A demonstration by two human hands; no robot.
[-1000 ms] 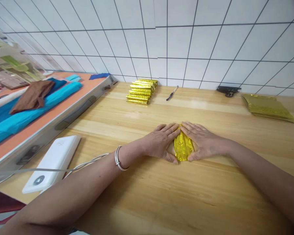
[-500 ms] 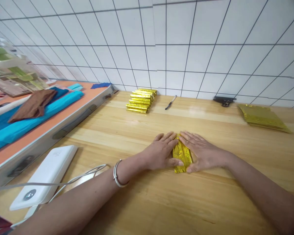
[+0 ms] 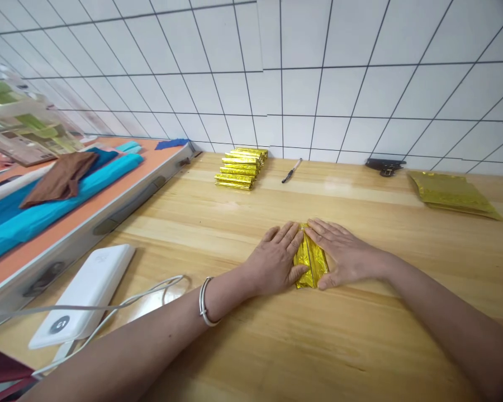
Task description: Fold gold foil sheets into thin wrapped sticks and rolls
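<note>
On the desk [image 3: 243,346], roughly mid-view, the gold foil piece [image 3: 318,261] lies flat between the 2 hands, a dark line running lengthwise down it. Left hand [image 3: 275,263]: fingers straight, angled inward over the far left edge, thumb spread wide and over the near left part. Right hand [image 3: 346,250]: mirrored, thumb at the near right corner. Grip on each side wide and flat, closed round nothing; palms not visible, pressure hard to tell.

Step looks like pressing folds flat. To do it well: keep the 2 sides level along the dark line, press evenly with both hands, run fingertips down the outer edges from far end to near end, don't drag sideways. Thin foil likely slips or wrinkles if 1 hand pushes harder; thumbs can pin the near end. Check edges look parallel before lifting off.

Beyond: foil rolls [image 3: 237,167] stacked near the wall, pen [image 3: 292,171] beside them, black clip [image 3: 385,166] and gold sheets [image 3: 452,195] farther right.
</note>
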